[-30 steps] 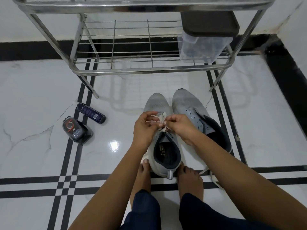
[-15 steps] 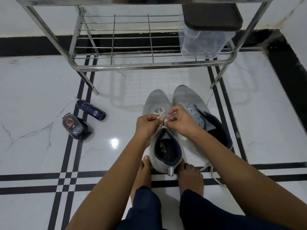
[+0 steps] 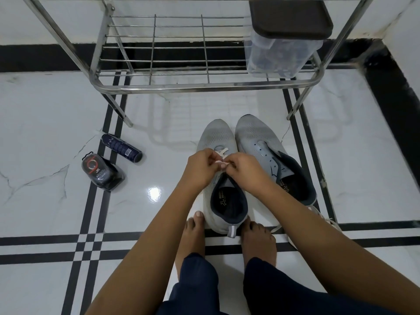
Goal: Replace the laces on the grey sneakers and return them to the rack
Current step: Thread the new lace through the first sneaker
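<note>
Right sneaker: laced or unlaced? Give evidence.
Unlaced. The right sneaker shows bare eyelets, no lace crossing them. Left hand and right hand pinch the white lace on the left sneaker.

The left grey sneaker (image 3: 215,135) and right grey sneaker (image 3: 252,136) stand side by side before the steel rack (image 3: 204,86). A white lace (image 3: 221,153) threads the left one.

Arms bare from my left hand (image 3: 200,170) and right hand (image 3: 248,172) to the near edge. Navy trousers (image 3: 193,283) reach the ankles. Feet (image 3: 193,237) bare, toenails pale.
</note>
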Motion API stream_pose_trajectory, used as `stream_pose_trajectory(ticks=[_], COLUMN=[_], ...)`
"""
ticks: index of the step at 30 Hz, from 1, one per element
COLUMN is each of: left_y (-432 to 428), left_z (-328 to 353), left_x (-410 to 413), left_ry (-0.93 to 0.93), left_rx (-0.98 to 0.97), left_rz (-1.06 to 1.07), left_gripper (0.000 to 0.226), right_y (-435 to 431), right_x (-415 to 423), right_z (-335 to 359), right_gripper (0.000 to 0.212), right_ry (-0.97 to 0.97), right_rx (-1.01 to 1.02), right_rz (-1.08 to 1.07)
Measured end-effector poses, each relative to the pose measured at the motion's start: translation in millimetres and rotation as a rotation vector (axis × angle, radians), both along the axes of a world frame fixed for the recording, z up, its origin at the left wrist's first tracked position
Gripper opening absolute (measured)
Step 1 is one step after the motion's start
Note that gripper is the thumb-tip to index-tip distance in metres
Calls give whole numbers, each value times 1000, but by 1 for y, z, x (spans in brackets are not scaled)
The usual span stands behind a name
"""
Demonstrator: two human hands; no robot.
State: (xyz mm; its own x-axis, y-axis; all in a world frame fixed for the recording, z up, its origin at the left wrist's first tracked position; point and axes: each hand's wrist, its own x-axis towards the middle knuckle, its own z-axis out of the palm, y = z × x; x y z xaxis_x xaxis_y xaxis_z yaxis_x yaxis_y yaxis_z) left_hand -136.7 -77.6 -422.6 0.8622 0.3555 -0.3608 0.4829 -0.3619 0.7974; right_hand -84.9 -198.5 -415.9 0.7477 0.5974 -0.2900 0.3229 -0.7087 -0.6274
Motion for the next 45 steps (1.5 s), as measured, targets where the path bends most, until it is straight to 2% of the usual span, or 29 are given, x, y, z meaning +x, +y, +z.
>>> stream_pose_trajectory(ticks=[3,6,9,12,15,18,20,23,26,28,29,33,36,41,45], left_y=[-2,-4,-7,-9,-10,-9,-9,-9,-5,-3,-3,-6,-7,-4,-3], left_z=[-1,-8,-14,-15,-10,-9,-9,-8,-8,-8,-8,-7,-9,-10,-16], left_x=[-4,-6,-5,-4,-5,-3,-4,-7,-5,0,2,9,10,4,-6], left_ry=[-74,-86,-19,0,42,76,75,34,33,90,139,281,305,266,191], left_rx=[50,-130,-289,-490,-696,-757,-756,-718,-421,-277,-276,-607,-708,-847,-1025], left_rz=[-20,68,149,208,292,314,277,196,84,52,58,208,286,354,477], left_gripper=[17,10,8,12,14,16,13,11,6,16,22,22,19,16,16], right_y=[3,1,-4,-6,-4,-4,-6,-9,-10,-10,-10,-10,-10,-4,-4], right_x=[2,5,4,0,-5,-9,-8,-3,-1,-2,-3,-9,-10,-13,-8], right_z=[5,10,12,6,-2,-6,-8,-12,-12,-12,-11,-11,-12,-10,-6], right_gripper=[18,21,26,31,36,27,25,32,37,35,33,14,13,8,14], right_ry=[289,667,864,809,608,459,450,551,645,511,404,69,-32,2,256], right_rx=[190,334,447,460,397,386,399,397,415,345,303,202,129,108,218], right_rz=[-291,-557,-571,-505,-422,-387,-411,-484,-496,-435,-388,-225,-158,-178,-414])
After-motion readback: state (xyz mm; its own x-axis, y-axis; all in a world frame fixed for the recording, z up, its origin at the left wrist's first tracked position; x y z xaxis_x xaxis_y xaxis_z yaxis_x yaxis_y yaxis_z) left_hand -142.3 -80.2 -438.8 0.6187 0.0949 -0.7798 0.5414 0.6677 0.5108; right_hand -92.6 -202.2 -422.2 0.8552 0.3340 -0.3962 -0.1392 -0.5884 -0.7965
